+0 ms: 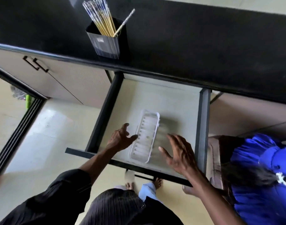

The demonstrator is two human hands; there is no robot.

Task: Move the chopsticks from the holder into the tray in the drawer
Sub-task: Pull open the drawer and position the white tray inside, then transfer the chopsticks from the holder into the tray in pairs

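Dark ribbed sleeve [62, 190] fills the bottom of the view, forearm running up to the left hand [121, 138], which hangs over the open drawer [202, 127] with fingers spread and curled, holding nothing, fingertips just beside the left rim of the tray. Right hand [179, 153] is on the other side, palm down, fingers splayed, also empty, near the tray's right edge; it's motion-blurred, so contact with the drawer floor is unclear. White tray [145, 135] lies angled near the drawer front, ribbed along one side, nothing in it that I can see. Hands bracket the tray, so my guess is they're squaring it up or steadying it before loading. Chopsticks [103, 18] are all on the black countertop [204, 46], standing bunched in the dark ribbed holder [107, 44] near the counter edge, well apart from both hands; one stick leans off to the right away from the bundle. Holder sits directly above the drawer's left side, which makes for a short carry. Small pale label on the holder front, too blurred to read. No other writing legible. Blue cloth [265, 176] sits at right beside the drawer, not involved. Transfer not started by the look of it.
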